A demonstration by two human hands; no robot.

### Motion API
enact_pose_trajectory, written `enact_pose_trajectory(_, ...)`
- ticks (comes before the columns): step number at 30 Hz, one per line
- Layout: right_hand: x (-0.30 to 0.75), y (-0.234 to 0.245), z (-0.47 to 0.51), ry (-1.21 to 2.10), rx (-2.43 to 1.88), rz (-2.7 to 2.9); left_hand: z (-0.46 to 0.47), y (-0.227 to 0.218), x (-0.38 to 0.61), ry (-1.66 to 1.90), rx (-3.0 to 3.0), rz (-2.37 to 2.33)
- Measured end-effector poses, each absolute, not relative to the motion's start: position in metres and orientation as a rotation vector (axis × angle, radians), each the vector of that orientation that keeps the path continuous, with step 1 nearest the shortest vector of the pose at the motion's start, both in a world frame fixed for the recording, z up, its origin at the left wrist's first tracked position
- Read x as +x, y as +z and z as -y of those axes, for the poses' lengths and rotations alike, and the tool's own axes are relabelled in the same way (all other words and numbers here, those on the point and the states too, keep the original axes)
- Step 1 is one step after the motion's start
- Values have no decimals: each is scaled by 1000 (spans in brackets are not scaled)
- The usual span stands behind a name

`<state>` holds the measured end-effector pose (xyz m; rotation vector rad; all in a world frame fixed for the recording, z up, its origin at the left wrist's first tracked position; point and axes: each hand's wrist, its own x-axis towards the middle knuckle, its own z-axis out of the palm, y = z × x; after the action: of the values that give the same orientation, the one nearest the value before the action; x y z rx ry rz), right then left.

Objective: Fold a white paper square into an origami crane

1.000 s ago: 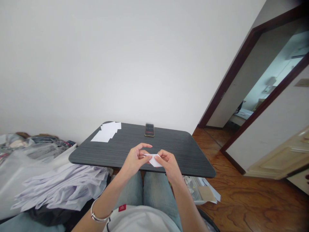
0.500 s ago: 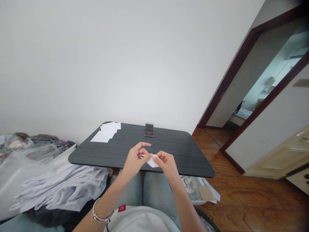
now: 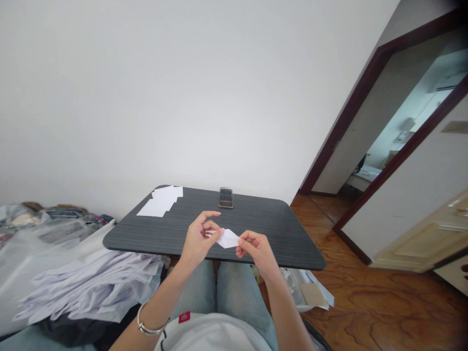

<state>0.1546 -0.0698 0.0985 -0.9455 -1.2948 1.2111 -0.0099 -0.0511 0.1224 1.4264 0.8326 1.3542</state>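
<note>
A small folded piece of white paper [image 3: 228, 239] is stretched between my two hands above the near edge of the dark table [image 3: 256, 217]. My left hand [image 3: 199, 237] pinches its left end between thumb and fingers, with the index finger raised. At the right tip, my right hand [image 3: 255, 247] grips the paper between thumb and index finger, its other fingers curled under. Several sheets of white paper [image 3: 159, 202] lie overlapping on the table's far left. A phone [image 3: 225, 198] sits at the table's back edge, near the wall.
White folded cloth [image 3: 95, 285] and plastic-wrapped bundles [image 3: 66, 229] are heaped left of the table. Under its right side is a container with papers and a brown piece of card [image 3: 313, 295]. A doorway [image 3: 369, 112] opens at the right, above a wooden floor [image 3: 365, 302].
My hands have moved slightly apart, and more of the folded paper shows between them. My right hand's grip has shifted out to the paper's right tip.
</note>
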Motion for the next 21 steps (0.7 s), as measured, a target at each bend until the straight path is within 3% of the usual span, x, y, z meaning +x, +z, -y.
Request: enact_pose_trajectory(21,148,95,70,1319,-854,1232,45,112,-10,1502,1416,-915)
